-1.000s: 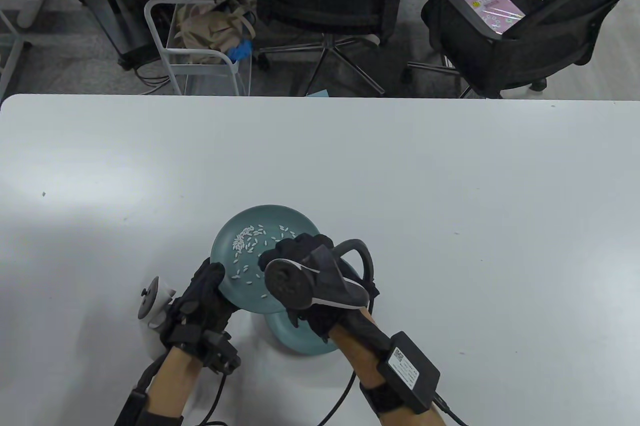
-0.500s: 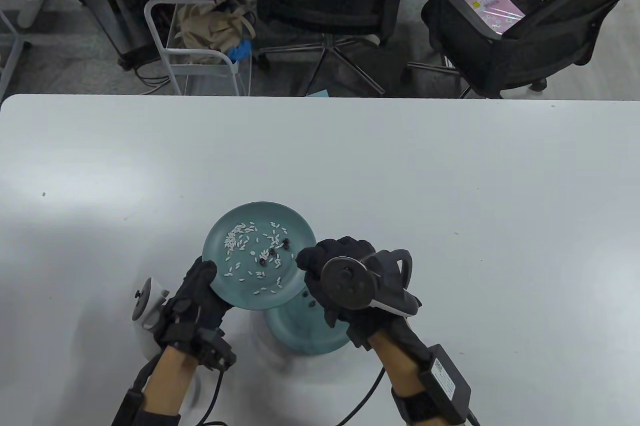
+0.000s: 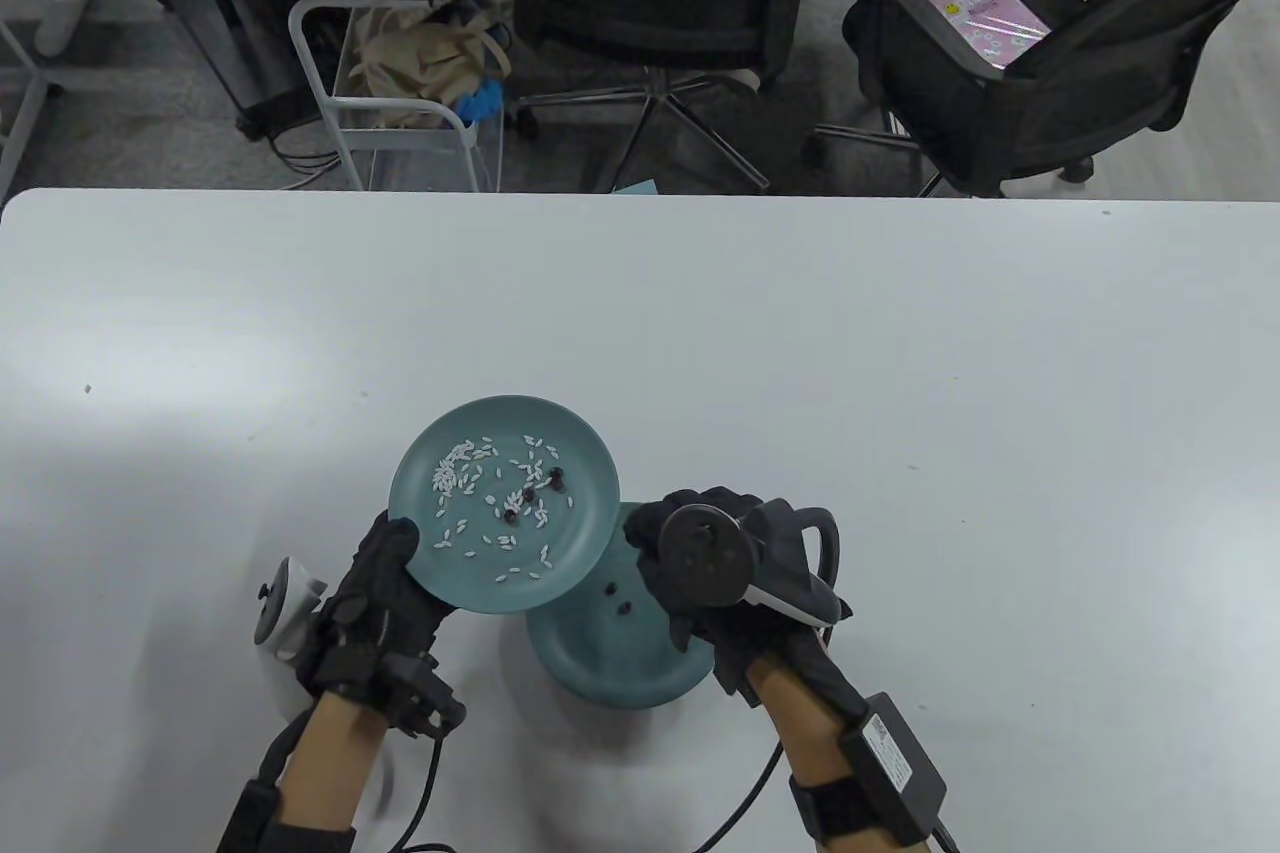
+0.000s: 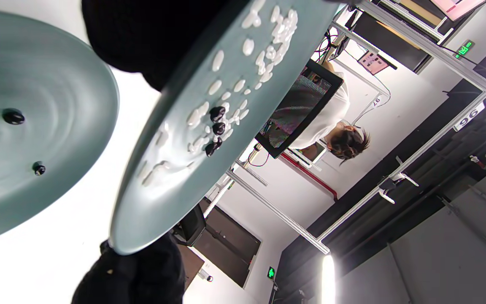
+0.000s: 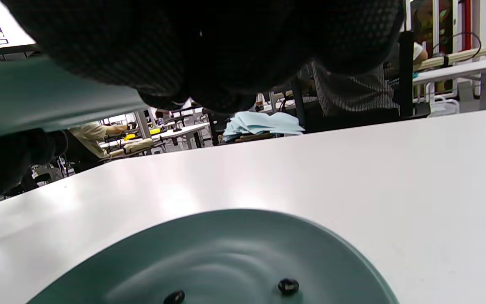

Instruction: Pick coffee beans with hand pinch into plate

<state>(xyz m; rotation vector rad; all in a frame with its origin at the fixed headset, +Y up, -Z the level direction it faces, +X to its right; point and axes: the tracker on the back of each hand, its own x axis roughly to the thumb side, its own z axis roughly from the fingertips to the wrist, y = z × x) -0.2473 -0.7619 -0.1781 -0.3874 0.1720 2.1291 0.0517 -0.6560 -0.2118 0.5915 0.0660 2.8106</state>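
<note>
Dark coffee beans [image 3: 530,488] sit clustered mid-right on the upper plate [image 3: 560,548], mixed in with white rice grains [image 3: 455,473]. That plate is held raised and tilted by the left hand [image 3: 385,598], which grips its near-left rim. The lower plate [image 3: 620,668] rests on the table [image 3: 900,373] with 2-3 beans [image 3: 618,598] already in it. The right hand [image 3: 690,543] hovers just right of the raised plate, over the lower one; fingers curled, contents cannot tell. Beans lie up-left of the right hand, which looks the nearer free one for the next pinch.
</note>
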